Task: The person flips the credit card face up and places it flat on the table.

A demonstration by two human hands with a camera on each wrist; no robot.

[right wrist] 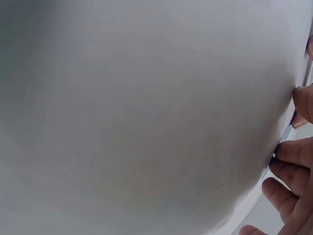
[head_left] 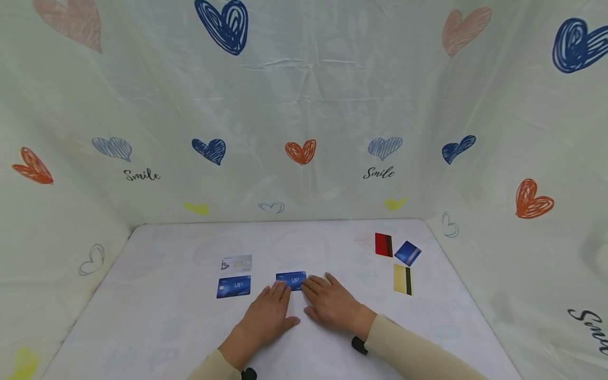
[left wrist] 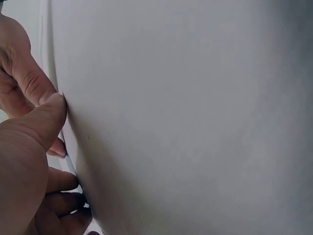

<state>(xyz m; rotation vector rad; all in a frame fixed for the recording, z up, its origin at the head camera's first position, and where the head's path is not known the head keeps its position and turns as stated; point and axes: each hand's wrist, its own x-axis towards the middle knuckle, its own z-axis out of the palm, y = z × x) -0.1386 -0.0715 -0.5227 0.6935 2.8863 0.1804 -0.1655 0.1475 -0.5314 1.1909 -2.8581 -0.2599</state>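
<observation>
A blue bank card (head_left: 295, 280) with "VIP" on it lies flat on the white-covered table between both hands in the head view. Fingertips of my left hand (head_left: 267, 316) rest on its lower left part, with the thumb spread to the side. At its right edge, the fingertips of my right hand (head_left: 334, 303) touch it, the fingers stretched out. In the left wrist view, the left hand (left wrist: 22, 166) lies low against the tabletop. The right hand (right wrist: 296, 186) shows only at the edge of the right wrist view.
Left of the hands lie another blue VIP card (head_left: 234, 286) and, just behind it, a silver card (head_left: 236, 263). Toward the right back are a red card (head_left: 383, 245), a dark blue card (head_left: 408, 253) and a gold card (head_left: 402, 279). A heart-printed curtain (head_left: 304, 184) surrounds the table.
</observation>
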